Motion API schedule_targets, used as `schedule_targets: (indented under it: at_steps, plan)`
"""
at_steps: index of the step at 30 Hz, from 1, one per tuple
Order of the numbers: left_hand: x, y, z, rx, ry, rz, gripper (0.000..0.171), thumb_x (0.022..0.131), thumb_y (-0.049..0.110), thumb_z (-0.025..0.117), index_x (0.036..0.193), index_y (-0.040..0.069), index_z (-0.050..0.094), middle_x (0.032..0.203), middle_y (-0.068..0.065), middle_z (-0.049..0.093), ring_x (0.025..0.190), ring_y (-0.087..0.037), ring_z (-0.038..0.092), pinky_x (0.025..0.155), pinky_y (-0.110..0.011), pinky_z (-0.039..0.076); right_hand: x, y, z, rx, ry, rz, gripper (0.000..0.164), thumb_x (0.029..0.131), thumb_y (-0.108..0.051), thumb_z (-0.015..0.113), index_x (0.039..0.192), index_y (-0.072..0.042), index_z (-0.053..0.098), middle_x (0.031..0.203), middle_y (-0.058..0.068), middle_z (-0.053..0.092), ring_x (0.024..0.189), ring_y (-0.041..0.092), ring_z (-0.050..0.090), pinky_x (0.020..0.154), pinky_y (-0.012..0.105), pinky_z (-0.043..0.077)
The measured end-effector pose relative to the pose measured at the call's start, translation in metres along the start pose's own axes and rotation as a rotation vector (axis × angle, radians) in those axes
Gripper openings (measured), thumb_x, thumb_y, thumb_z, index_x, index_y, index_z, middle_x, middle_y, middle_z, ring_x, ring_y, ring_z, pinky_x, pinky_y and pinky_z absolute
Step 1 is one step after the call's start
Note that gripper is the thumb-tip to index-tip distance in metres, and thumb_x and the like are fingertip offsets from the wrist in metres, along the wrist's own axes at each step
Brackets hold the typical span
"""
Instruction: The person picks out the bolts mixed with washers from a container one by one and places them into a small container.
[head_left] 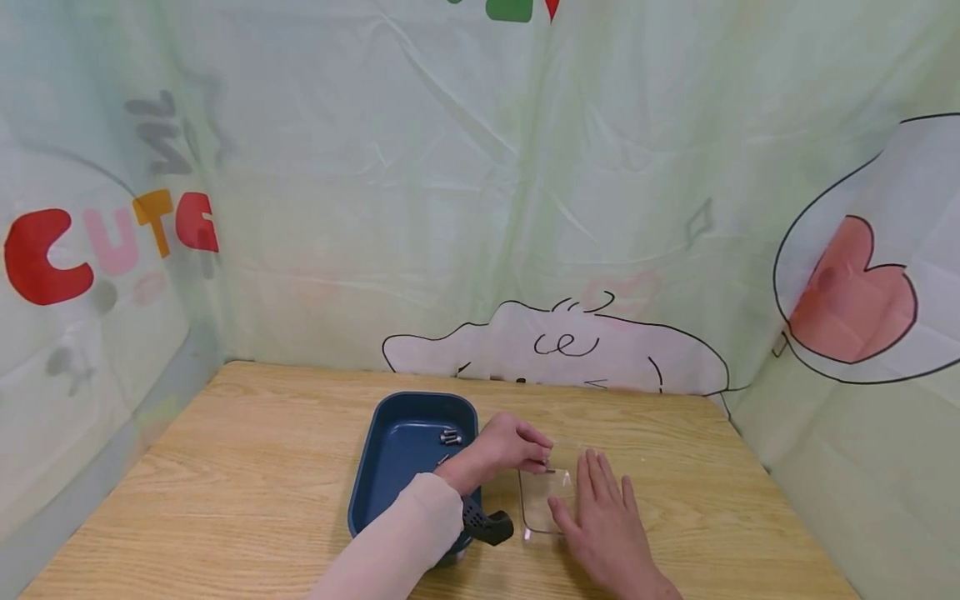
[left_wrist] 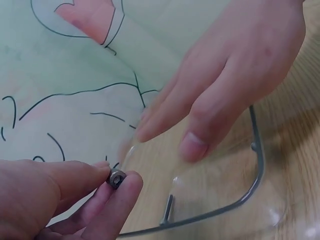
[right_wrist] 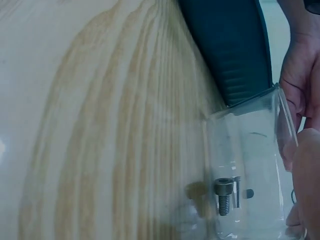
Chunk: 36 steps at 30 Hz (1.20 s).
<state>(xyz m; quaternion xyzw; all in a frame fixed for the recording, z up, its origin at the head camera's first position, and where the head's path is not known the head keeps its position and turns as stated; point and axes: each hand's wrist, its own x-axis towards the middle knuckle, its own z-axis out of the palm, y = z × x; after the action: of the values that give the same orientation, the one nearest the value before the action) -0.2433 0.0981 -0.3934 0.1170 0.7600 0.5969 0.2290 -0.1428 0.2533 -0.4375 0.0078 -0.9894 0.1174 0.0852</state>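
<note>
Left hand pinching a small nut over a clear tray; right hand flat beside it.

The left hand (head_left: 512,446) has thumb and fingertips closed on a small metal nut (left_wrist: 116,178), held just above the near rim of the clear plastic tray (head_left: 542,498) (rim shows as a grey curved edge from the left wrist). The right hand (head_left: 600,515) lies with fingers straight and relaxed, resting on the tray's right edge and gripping nothing. A socket-head bolt (right_wrist: 224,195) lies inside the tray. Just left of it, touching, sits a dark blue tray (head_left: 408,454) holding a few more bolts (head_left: 450,437). Both trays stand on the wooden surface (head_left: 247,467).
</note>
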Motion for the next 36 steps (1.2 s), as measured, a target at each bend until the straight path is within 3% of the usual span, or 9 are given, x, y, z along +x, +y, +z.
schedule_targets:
  at_steps: [8,19,26,36]
  plan:
    - [0.000,0.003,0.013,0.039,0.026,0.000,0.012,0.088,0.001,0.070,0.099,0.003,0.076,0.085,-0.006,0.071,0.074,-0.016,0.073,0.071,-0.028,0.063,-0.001,0.001,0.004,0.012,0.053,-0.026,0.076,0.100,-0.044,0.051,0.149,0.010,0.031,0.159,0.028,0.027,0.149,0.045,0.022,0.116,0.071,0.017]
    - [-0.003,0.005,0.018,0.125,-0.010,-0.012,0.017,0.093,-0.002,0.063,0.104,0.001,0.075,0.091,-0.008,0.070,0.075,-0.014,0.069,0.074,-0.028,0.062,-0.001,0.002,0.005,0.014,0.064,-0.029,0.075,0.100,-0.043,0.053,0.148,0.011,0.033,0.158,0.028,0.028,0.148,0.044,0.023,0.115,0.071,0.018]
    - [-0.003,0.005,0.016,0.121,-0.031,-0.006,0.014,0.093,0.002,0.064,0.103,0.003,0.075,0.090,-0.008,0.072,0.082,-0.019,0.073,0.080,-0.033,0.062,0.000,0.002,0.004,0.016,0.051,-0.023,0.076,0.100,-0.044,0.053,0.148,0.011,0.032,0.159,0.027,0.027,0.149,0.044,0.022,0.115,0.071,0.018]
    - [-0.008,0.004,0.003,0.065,-0.070,0.036,0.017,0.093,0.007,0.065,0.108,0.002,0.073,0.097,-0.010,0.074,0.091,-0.021,0.074,0.087,-0.038,0.061,0.001,0.001,0.000,0.011,-0.030,0.019,0.078,0.101,-0.045,0.050,0.152,0.009,0.025,0.161,0.027,0.020,0.151,0.044,0.016,0.117,0.072,0.011]
